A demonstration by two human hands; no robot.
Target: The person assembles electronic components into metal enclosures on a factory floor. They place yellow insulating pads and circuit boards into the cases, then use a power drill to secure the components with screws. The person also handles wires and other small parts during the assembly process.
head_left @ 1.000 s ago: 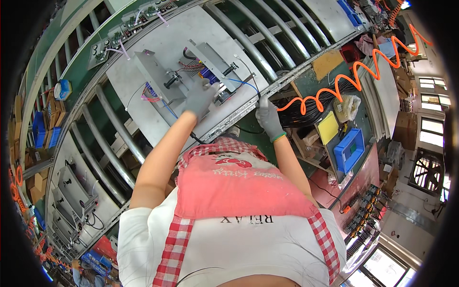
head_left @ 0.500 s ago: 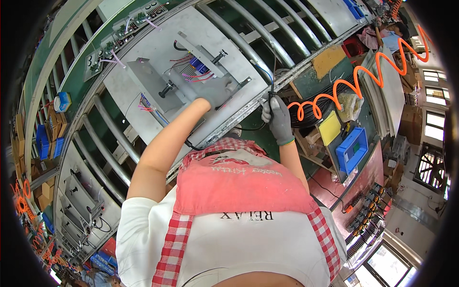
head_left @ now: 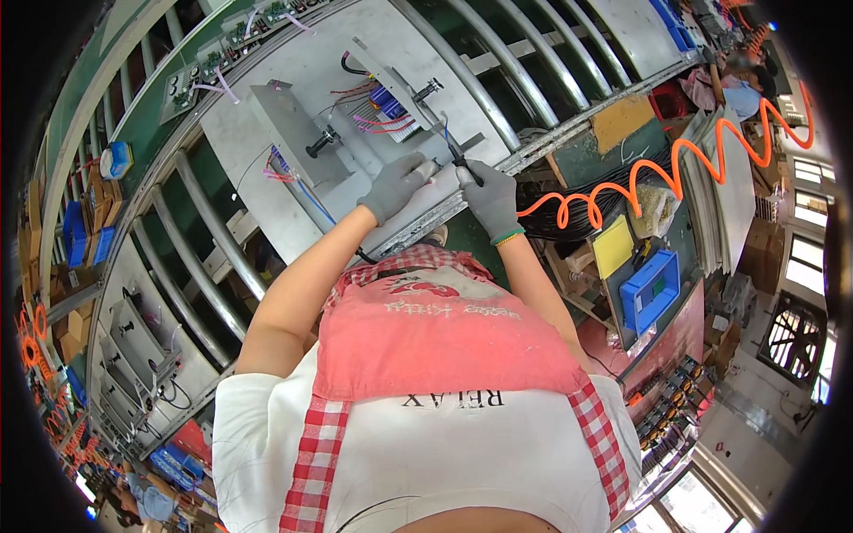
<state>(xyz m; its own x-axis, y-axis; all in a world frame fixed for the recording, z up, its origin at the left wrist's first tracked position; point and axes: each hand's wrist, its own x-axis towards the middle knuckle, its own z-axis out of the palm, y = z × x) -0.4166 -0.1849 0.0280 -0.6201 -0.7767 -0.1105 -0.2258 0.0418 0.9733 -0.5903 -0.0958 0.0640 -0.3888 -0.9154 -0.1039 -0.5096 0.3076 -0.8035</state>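
Right of centre, a flat yellow pad (head_left: 612, 246) sits beside a blue bin (head_left: 653, 289) on the side shelf, and an orange coiled hose (head_left: 675, 169) loops across the upper right. Upper centre, the grey metal chassis (head_left: 293, 142) with its coloured wiring (head_left: 382, 111) lies on the roller-rail bench (head_left: 191, 258) — more rails fan out toward the lower left, windows glow at the far right edge. Just above centre, both gloved hands meet: the left hand (head_left: 397, 184) rests curled on the chassis edge, the right hand (head_left: 490, 195) has its fingers closed around a dark slim tool (head_left: 457, 155) — tip up against the wiring.
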